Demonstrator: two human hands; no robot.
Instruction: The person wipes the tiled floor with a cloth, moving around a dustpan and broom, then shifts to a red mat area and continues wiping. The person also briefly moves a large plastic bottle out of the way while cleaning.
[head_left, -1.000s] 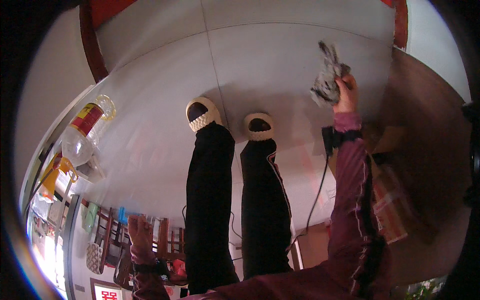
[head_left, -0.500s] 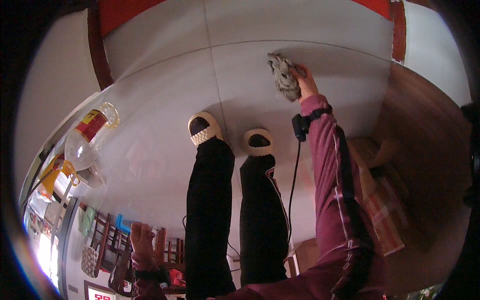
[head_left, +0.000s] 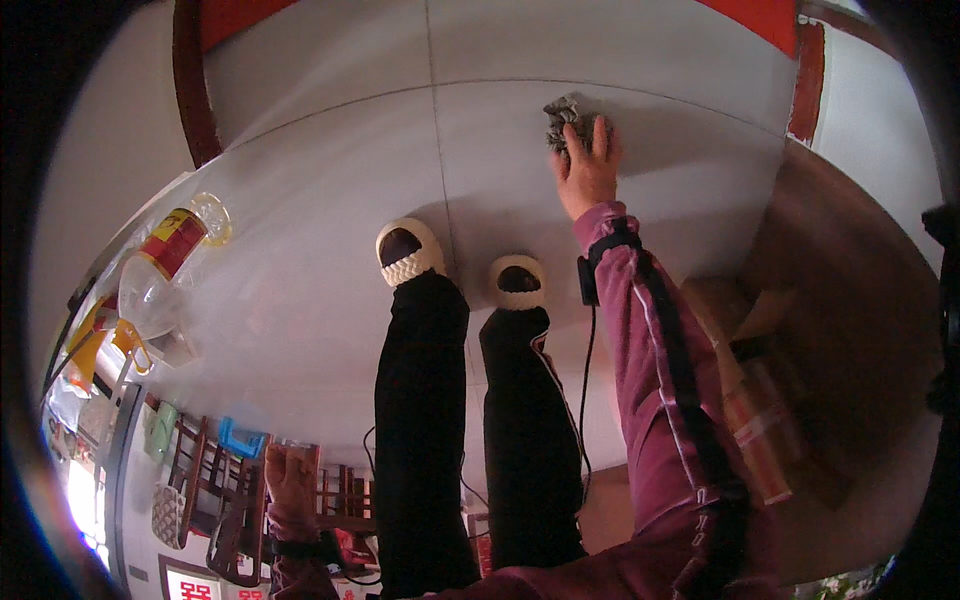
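A crumpled grey rag (head_left: 568, 122) lies on the pale tiled floor (head_left: 330, 250), ahead and to the right of my feet. My right hand (head_left: 588, 175) presses down on it, fingers spread over the cloth; part of the rag is hidden beneath them. Down at the lower left, my left hand (head_left: 288, 475) hangs in the air, well apart from the rag. Its fingers look curled in, and nothing shows in them.
My cream slippers (head_left: 413, 262) stand mid-floor. A large clear plastic bottle (head_left: 150, 290) with a red label is at the left. Cardboard boxes (head_left: 755, 420) line the right side by a brown wooden surface (head_left: 850, 260). Dark wooden chairs (head_left: 240, 525) are at the lower left.
My right hand has moved slightly left and its fingers have spread over the rag, which is now bunched smaller and farther forward. My left hand has barely moved.
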